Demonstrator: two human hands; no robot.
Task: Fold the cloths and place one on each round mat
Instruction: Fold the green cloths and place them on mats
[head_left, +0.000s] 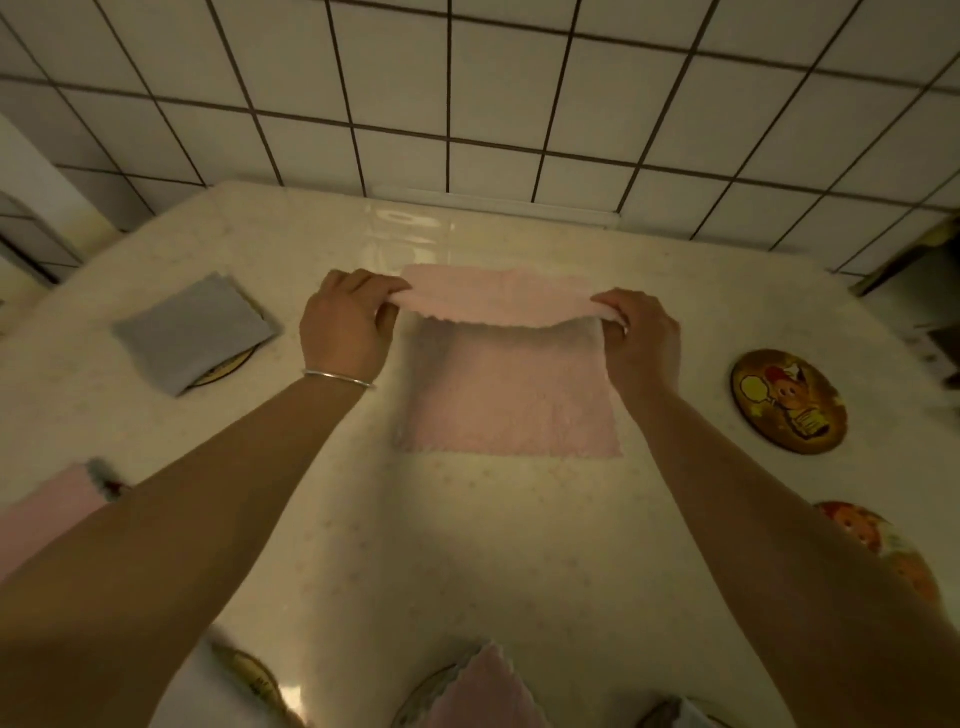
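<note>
On the desk (467, 545), below the tiled wall: pink cloth (511, 395) spread flat at centre, far edge lifted and turned over toward the near side. Left hand (345, 332) and right hand (641, 338) at the two far corners, fingers (387, 293) of each pinching the raised fold. Left of the pink cloth, folded grey cloth (195, 332) lying on a round mat (228, 366). Right of the pink cloth, bare round mat with cartoon picture (788, 400), well apart from it.
</note>
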